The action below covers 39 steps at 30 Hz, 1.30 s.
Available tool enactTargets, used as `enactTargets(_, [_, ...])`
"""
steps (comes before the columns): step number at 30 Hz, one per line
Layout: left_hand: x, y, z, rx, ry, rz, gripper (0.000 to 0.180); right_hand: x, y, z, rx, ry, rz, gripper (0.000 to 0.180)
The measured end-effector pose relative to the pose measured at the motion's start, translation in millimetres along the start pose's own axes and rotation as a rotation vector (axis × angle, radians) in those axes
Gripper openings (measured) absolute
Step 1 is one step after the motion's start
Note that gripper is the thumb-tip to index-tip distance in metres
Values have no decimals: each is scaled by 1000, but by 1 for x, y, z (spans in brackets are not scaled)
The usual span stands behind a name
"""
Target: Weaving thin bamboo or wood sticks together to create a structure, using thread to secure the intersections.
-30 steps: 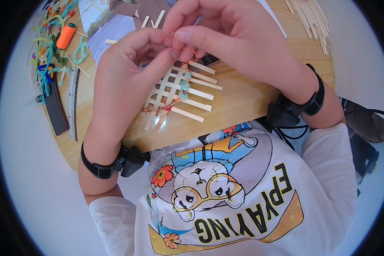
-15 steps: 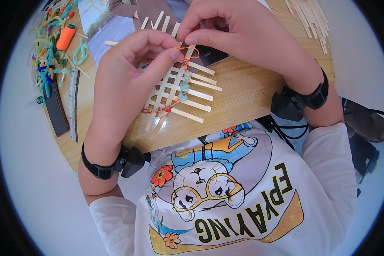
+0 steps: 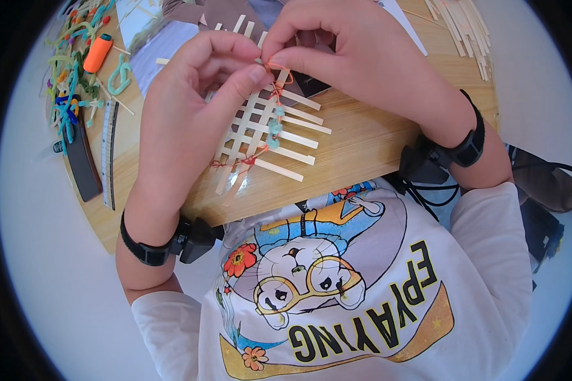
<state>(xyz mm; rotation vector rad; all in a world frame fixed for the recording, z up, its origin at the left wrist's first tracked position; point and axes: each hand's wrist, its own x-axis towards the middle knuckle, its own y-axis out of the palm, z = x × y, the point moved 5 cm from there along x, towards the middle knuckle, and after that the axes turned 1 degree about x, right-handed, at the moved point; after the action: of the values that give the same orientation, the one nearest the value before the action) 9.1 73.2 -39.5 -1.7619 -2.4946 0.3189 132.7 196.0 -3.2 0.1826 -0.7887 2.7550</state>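
Left hand: the left hand [image 3: 184,120] is in the upper middle of the frame, over the left part of the stick lattice [image 3: 260,136]; its thumb and fingers are closed and press the upper end of the lattice.
Right hand: the right hand [image 3: 362,57] is in the upper right of the middle, its fingertips pinched together on a thin orange thread [image 3: 279,70], just beside the left thumb.
Stick lattice: flat pale wooden sticks crossed in a grid, lying on the wooden table [image 3: 362,146] between both hands, in the upper centre of the frame.
Bindings: small teal knots [image 3: 274,127] sit in a row down one stick; red thread [image 3: 235,162] is tied along the lower edge of the lattice.
Upper left of the frame: an orange thread spool [image 3: 98,53], a pile of coloured cords [image 3: 67,82], a ruler [image 3: 108,152] and a dark flat tool [image 3: 82,162].
Upper right of the frame: a bundle of spare sticks [image 3: 464,28].
Wrists: a black band with a small device on each wrist.
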Motion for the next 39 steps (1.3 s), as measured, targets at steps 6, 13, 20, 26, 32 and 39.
enactTargets(6, [-1, -1, -1, 26, -33, 43, 26, 1, -9, 0, -124, 13, -83, 8])
enactTargets(13, [-2, 0, -2, 97, -3, 61, 32, 9, -10, -15, 309, 125, -93, 6])
enactTargets(20, [-3, 1, -2, 86, 41, 22, 29, 6, -18, -17, 786, 132, -152, 16])
enactTargets(26, [-3, 1, -3, 145, 10, 63, 31, 7, -30, -16, 815, -8, -131, 19])
enactTargets(32, [-3, 4, -4, 122, 90, -2, 26, 2, -28, -3, 918, -26, -71, 17])
enactTargets(39, [-4, 5, -12, 145, 208, 35, 29, -5, -11, 14, 752, 47, -37, 13])
